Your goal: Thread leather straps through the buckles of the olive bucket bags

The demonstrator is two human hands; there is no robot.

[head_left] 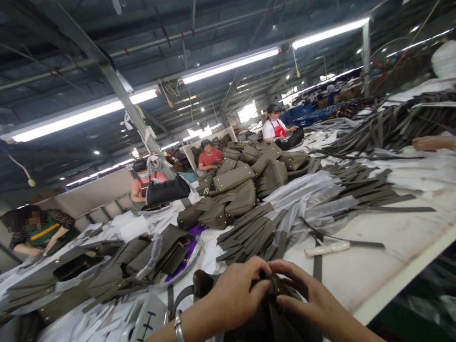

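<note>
A dark olive handbag [275, 333] stands in front of me at the near edge of the table, its lower part cut off by the frame. My left hand [240, 293], with a silver bracelet at the wrist, is closed on the bag's top edge, thumb and fingers pinching it. From the other side my right hand [301, 289] grips the same edge with bent fingers. Small gold-coloured metal shows between the two hands, partly covered by the fingers. A curved strap [182, 294] lies to the left of the bag.
Bundles of olive straps [251, 234] partly in clear plastic lie ahead, near a white-handled tool [327, 248]. Olive bags are piled [235, 178] beyond and at left. Another person's hand [434, 143] reaches in at right. Several co-workers sit across the table [372, 281].
</note>
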